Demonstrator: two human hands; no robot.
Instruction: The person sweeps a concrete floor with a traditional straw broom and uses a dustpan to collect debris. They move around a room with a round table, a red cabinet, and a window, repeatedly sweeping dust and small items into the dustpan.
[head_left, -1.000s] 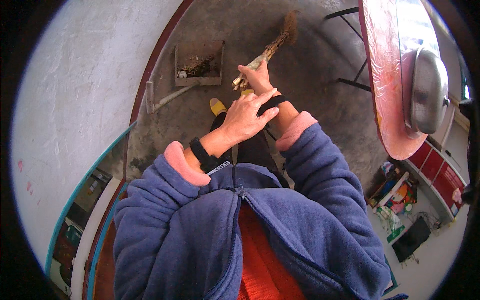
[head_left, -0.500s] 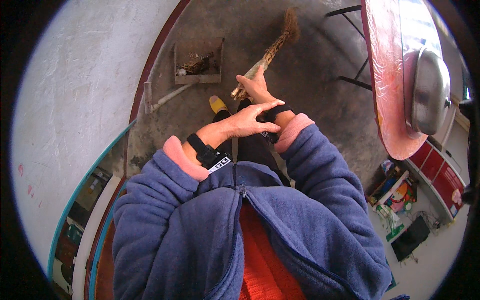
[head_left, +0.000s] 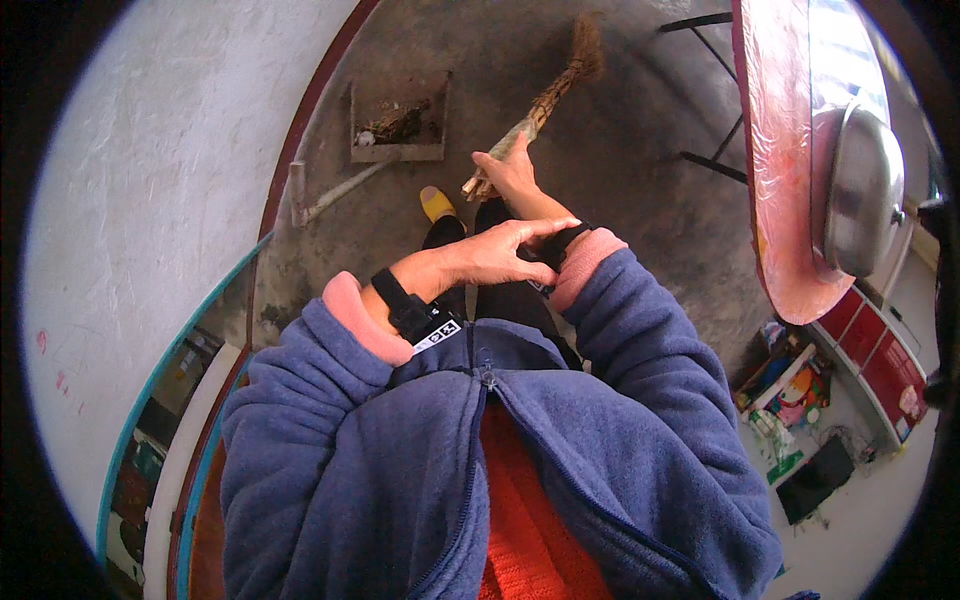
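Note:
My right hand (head_left: 514, 178) is closed round the handle end of a straw broom (head_left: 548, 103), whose bristles point away to the far right above the floor. My left hand (head_left: 492, 254) reaches across and curls round my right wrist, thumb and fingers on the black wristband (head_left: 562, 240) there. Part of that band is hidden under the fingers. Another black strap (head_left: 400, 300) with a small device sits on my left wrist. Left of the broom a dustpan (head_left: 398, 153) lies on the floor with straw-like litter and a whitish lump in it; its long handle slants toward me.
A pale wall (head_left: 170, 180) stands on the left. At right is a table with a pink covering (head_left: 780, 150), dark metal legs and a large metal lidded pan (head_left: 865, 190). Cluttered shelves (head_left: 800, 390) lie lower right. My yellow-toed shoe (head_left: 436, 204) is near the dustpan.
My left hand has shifted slightly, its fingers now lying further over the right wristband. The broom stays in my right hand, almost unmoved. The view has shifted a little.

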